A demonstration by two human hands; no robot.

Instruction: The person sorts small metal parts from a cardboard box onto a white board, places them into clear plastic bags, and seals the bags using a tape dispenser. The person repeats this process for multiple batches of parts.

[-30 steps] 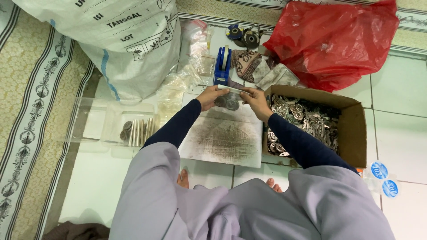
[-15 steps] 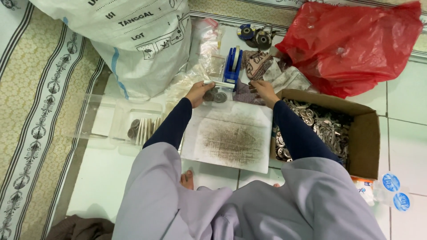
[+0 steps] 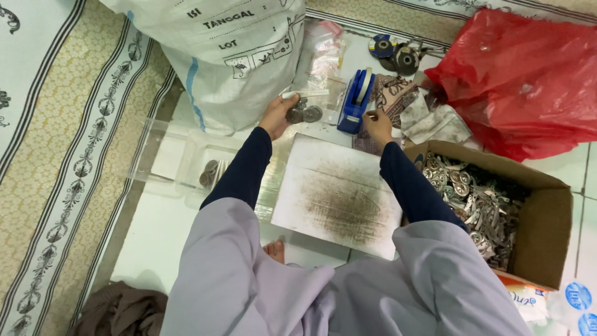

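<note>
Well, the white sack (image 3: 242, 56) looms behind the board (image 3: 339, 193) and the box (image 3: 497, 211) of metal pieces sits to its right — handy. Beyond the board, the left hand (image 3: 278, 115) grips a small bag with discs (image 3: 303, 114); the right hand (image 3: 376, 124) pinches at the blue tape dispenser (image 3: 356, 102).

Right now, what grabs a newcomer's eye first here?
The red plastic bag at upper right, beside a cardboard box full of small metal pieces. At centre, the left hand holds a small clear packet with round metal pieces, while the right hand reaches to the blue tape dispenser, above a smudged white board.
</note>
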